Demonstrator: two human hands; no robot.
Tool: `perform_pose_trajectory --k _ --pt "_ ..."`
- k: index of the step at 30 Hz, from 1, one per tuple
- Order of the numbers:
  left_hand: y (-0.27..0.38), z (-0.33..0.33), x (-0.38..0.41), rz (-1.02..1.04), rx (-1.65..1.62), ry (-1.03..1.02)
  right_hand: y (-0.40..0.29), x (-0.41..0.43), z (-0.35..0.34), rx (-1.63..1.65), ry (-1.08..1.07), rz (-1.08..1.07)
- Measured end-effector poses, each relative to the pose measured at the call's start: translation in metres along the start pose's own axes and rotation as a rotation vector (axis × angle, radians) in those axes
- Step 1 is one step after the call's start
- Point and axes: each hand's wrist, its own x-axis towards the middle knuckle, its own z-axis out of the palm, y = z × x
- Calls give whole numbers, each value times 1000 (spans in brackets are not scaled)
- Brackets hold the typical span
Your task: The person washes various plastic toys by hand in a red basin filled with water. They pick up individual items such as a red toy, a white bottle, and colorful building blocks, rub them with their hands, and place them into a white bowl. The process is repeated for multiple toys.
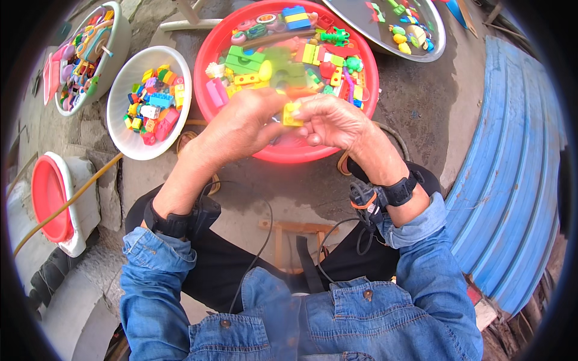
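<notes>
Both of my hands meet above the near part of a red plastic basin [289, 155] full of toys and water. A small yellow toy building block [291, 114], studs showing, sits between the thumb and fingers of my right hand [332, 118]. My left hand [253, 122] is right beside the block, its fingers curved around the block's left side; whether it grips anything is hidden. Beyond my hands in the basin lie a green toy block [244, 60], a blue and yellow block [296, 18], a green toy figure [335, 36] and a pink block [217, 92].
A white plastic bowl [118, 131] of blocks stands left of the basin, with a fuller toy tub [118, 49] beyond. A metal basin [440, 45] with toys is at upper right. Blue corrugated sheet [492, 180] lies right. A yellow hose [67, 203] crosses near an empty-looking red basin [50, 198].
</notes>
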Motion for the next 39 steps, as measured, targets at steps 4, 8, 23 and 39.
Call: perform_pose_trajectory --k 4,8,23,39 --pt "3 2 -4 36 128 -15 6 8 -7 31 -20 25" --pt "2 3 -3 37 40 12 6 10 -8 71 -50 31" --pt "8 -9 8 -347 -372 -140 -30 -37 -3 -252 -163 -790" --pt "7 -9 0 -52 -142 -36 0 -45 31 -1482 -207 -1187"
